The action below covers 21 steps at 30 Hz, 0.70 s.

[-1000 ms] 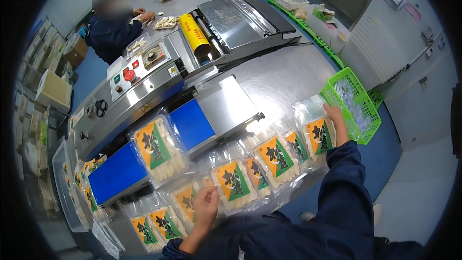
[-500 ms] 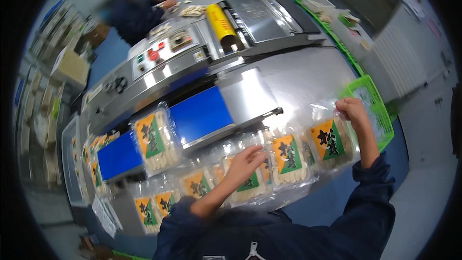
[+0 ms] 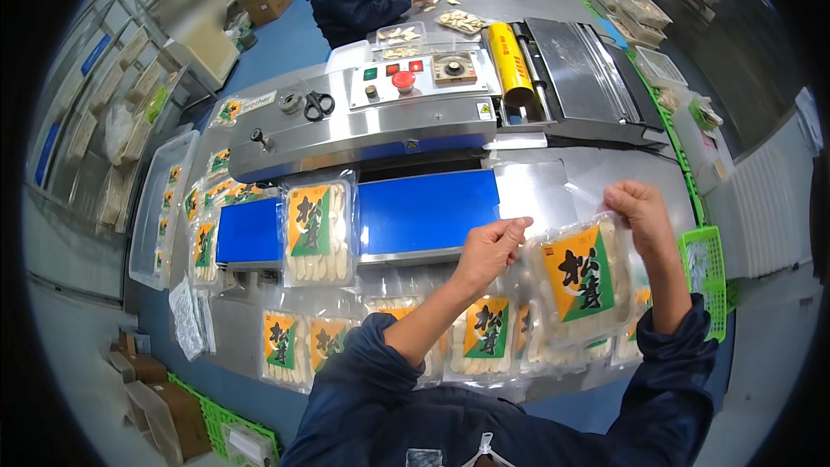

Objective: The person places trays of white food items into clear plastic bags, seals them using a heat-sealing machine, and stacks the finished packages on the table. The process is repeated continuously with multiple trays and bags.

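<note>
Head view. Pinched at the top right corner by the right hand and held up over the near right of the bench: a pouch. Clear, flat, roughly rectangular, a little tilted. Bears a label split on a slant, orange to the far left and green to the near right, with large black characters across both. Shows pale slices packed close around the label, and a bare strip of film at the top. Close by the top left corner, the left hand, with fingertips drawn together; impossible to tell whether gripping the film.

Beneath and to the left, a row of similar pouches along the near edge. On the blue belt, another of the kind. At left, a clear bin with labelled pouches inside. At right, a green basket of something silvery and crinkled. At far right, stacked tubs with pale contents. Beyond the machine, a clear tray of pale slices.
</note>
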### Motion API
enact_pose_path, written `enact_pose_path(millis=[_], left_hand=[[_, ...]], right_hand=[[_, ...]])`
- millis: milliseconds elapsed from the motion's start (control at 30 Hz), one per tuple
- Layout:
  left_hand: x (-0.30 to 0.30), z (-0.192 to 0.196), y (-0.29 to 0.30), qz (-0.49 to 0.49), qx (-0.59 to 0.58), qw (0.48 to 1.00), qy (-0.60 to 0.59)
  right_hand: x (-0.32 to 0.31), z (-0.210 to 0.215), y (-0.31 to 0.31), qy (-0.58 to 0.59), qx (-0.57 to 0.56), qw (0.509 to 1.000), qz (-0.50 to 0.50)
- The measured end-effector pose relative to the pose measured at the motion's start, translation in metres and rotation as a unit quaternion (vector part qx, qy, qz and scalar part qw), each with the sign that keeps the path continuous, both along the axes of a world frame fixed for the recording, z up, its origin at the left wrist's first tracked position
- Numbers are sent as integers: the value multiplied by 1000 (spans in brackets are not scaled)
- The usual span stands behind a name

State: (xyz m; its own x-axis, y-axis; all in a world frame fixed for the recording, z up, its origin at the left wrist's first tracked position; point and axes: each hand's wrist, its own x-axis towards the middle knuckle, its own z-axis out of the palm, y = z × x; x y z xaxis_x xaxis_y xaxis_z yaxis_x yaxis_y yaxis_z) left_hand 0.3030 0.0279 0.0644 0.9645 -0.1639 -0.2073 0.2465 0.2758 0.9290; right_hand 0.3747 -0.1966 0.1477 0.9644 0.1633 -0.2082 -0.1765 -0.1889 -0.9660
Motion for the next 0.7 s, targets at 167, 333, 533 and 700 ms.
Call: enact_pose_path(millis=[167, 333, 533, 700], left_hand=[[25, -9, 9, 150, -70, 982, 87], [71, -34, 17, 194, -99, 970, 110], [124, -42, 11, 185, -77, 972, 126], [144, -50, 18, 201, -91, 963, 154]], right_hand=[[22, -53, 6, 107, 106, 988, -19], [42, -77, 13, 28, 48, 995, -81], [75, -97, 9, -36, 31, 986, -157], [91, -99, 17, -26, 32, 985, -165]])
